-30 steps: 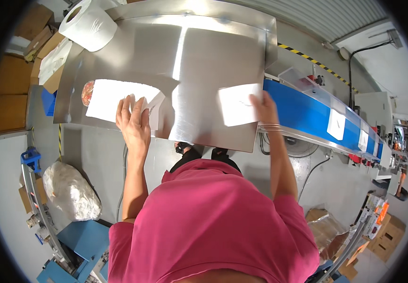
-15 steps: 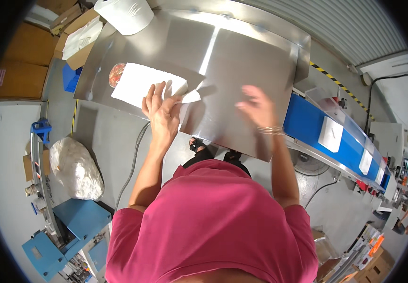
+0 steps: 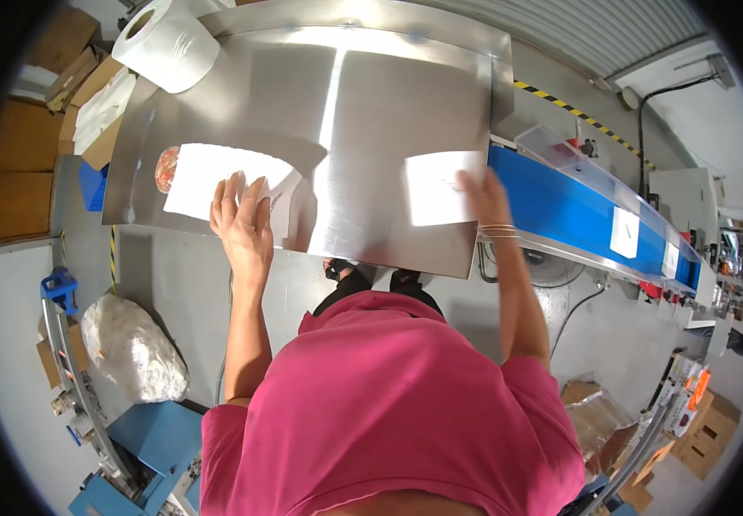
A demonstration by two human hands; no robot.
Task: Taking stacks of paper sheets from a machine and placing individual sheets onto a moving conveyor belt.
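A fanned stack of white sheets [image 3: 212, 185] lies on the left part of the steel table. My left hand [image 3: 244, 225] rests on the stack's near right end, fingers spread and lying on the top sheets. At the table's right edge my right hand [image 3: 486, 199], blurred by motion, grips the right side of a single white sheet [image 3: 437, 189]. The sheet is roughly square with a small dark mark near my fingers. Beside the stack's far left end sits a round, red-patterned object in clear wrap [image 3: 167, 169], partly against the sheets.
A blue conveyor belt [image 3: 560, 196] runs off to the right, carrying white sheets [image 3: 624, 232] under a clear guard. The steel table [image 3: 388, 103] has a raised back edge. A large white roll [image 3: 168, 47] stands at its back left, near an open cardboard box [image 3: 107, 112].
My right hand, empty before, now holds a white sheet at the table's right edge. My left hand has stopped pinching the stack's corner and lies spread. Sheets on the belt have moved farther along.
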